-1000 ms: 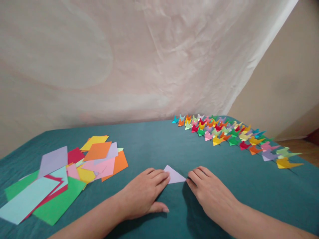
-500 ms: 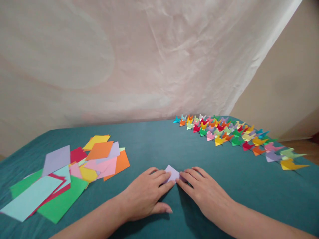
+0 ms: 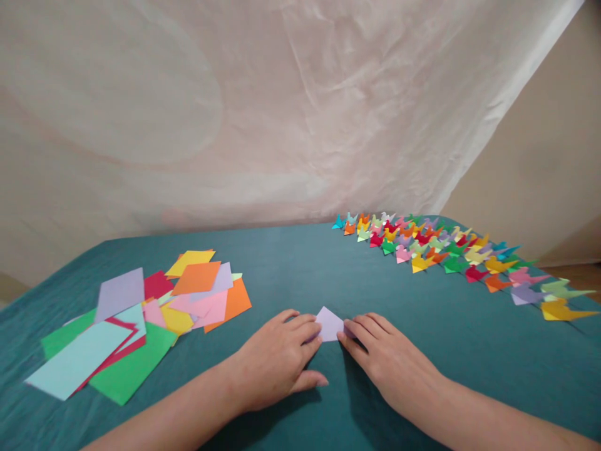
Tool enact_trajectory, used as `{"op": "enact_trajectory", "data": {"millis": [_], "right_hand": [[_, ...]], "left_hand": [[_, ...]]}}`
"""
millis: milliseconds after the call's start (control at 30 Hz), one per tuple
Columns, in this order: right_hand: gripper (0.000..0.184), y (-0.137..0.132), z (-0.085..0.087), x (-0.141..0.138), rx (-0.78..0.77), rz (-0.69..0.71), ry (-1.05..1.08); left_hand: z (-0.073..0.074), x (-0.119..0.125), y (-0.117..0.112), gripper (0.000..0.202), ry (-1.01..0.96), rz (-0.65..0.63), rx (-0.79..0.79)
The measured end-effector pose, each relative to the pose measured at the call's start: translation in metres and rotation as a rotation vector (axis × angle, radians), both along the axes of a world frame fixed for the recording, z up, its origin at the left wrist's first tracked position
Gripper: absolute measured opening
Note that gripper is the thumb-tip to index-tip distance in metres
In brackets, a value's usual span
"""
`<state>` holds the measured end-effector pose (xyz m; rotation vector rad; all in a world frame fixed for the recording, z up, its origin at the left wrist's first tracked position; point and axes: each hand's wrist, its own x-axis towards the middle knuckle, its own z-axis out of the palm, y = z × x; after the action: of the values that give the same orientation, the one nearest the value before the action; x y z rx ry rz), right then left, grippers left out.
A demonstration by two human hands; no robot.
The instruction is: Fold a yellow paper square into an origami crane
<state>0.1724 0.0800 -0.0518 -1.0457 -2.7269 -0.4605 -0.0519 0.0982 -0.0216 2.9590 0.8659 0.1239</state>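
A small folded piece of lilac origami paper (image 3: 330, 326) lies on the teal cloth between my hands, its pointed top facing away from me. My left hand (image 3: 282, 357) has its fingers bent over the paper's left side and pressing it down, while the thumb rests apart on the cloth. At the right side, my right hand (image 3: 387, 354) pinches the paper's edge, fingertips together. The fingers cover both side corners of the paper, so the folds there are hidden.
Loose coloured paper sheets (image 3: 196, 277) lie overlapping on the left of the table (image 3: 282, 263). Several rows of small folded paper birds (image 3: 454, 264) stand at the right, reaching to the far edge. A pale cloth (image 3: 263, 113) hangs behind the table.
The view has shifted slightly, so everything sits a little further right. My left fingers have drawn back toward the paper's left edge, uncovering more of it. Both hands stay on it.
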Motion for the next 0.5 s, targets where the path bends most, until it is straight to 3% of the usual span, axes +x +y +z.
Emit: {"op": "enact_trajectory", "data": {"millis": [500], "right_hand": [[0.03, 0.0, -0.001, 0.002, 0.003, -0.01, -0.023]], "left_hand": [[0.026, -0.007, -0.014, 0.037, 0.134, 0.161, -0.069]]}}
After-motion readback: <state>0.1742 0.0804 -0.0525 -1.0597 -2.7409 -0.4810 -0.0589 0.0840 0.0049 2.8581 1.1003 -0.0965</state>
